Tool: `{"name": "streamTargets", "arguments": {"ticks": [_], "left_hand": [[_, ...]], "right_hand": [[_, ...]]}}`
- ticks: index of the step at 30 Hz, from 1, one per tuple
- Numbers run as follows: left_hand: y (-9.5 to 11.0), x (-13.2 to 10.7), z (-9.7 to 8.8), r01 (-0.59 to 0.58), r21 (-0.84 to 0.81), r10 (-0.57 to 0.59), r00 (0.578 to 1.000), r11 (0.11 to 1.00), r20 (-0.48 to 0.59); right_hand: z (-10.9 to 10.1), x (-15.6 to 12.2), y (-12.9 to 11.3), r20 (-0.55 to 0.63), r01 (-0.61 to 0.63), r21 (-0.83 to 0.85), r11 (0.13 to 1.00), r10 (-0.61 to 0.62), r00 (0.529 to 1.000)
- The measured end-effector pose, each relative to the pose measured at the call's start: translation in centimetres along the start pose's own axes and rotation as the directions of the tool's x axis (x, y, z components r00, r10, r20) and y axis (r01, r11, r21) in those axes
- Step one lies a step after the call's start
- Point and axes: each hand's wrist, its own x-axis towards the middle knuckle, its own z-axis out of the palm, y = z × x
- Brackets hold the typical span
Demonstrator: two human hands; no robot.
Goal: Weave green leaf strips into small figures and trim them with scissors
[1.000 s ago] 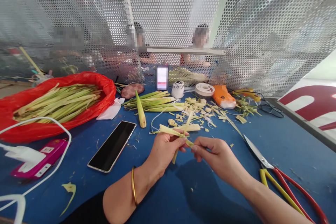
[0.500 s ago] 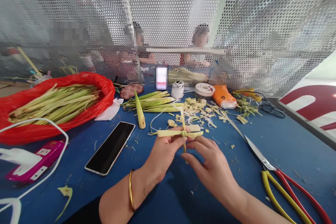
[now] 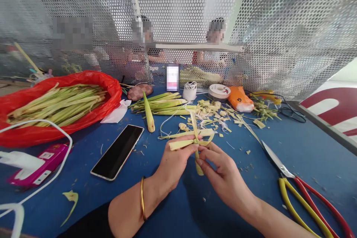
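Observation:
Pale green-yellow leaf strips [image 3: 182, 144] cross at a small knot above the blue table. My left hand [image 3: 177, 160] pinches them near the knot, thumb on top, with strip ends sticking out left and upward. My right hand [image 3: 219, 163] is closed on the strip that points down toward me, and its fingertips lie beside the knot. A curved strip end shows above the right fingers. Just behind the hands lies another long pale strip [image 3: 173, 135] on the table. The fingers hide part of the knot.
Long scissors [image 3: 284, 171] lie at the right. A phone [image 3: 118, 152] and a purple power strip [image 3: 41, 165] are on the left, near a red bag [image 3: 111, 85] of leaves. Leaf scraps [image 3: 209, 109], string [image 3: 190, 91] and tape [image 3: 219, 91] sit behind. People are beyond the perforated metal screen [image 3: 184, 11].
The right-hand strip end has gone from lying straight to curving upward. The strip toward me now shows broader and longer below my right fingers. The view has tilted slightly down.

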Motion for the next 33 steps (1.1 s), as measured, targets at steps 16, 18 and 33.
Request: {"name": "streamTargets", "arguments": {"ticks": [16,18,33], "left_hand": [[1.2,0.0,-0.1,0.099,0.145,-0.119,0.984,0.984,0.135],[1.2,-0.1,0.0,0.115,0.136,-0.132,0.983,0.984,0.129],[1.1,0.0,-0.6,0.136,0.313,-0.222,0.94,0.94,0.259]], "right_hand": [[-1.7,0.5,0.9,0.079,-0.013,-0.229,0.973,0.032,0.996],[-1.8,0.4,0.7,0.084,-0.008,-0.225,0.974,0.028,0.996],[-3.1,0.1,-0.5,-0.108,0.125,-0.633,0.764,-0.247,0.963]]}}
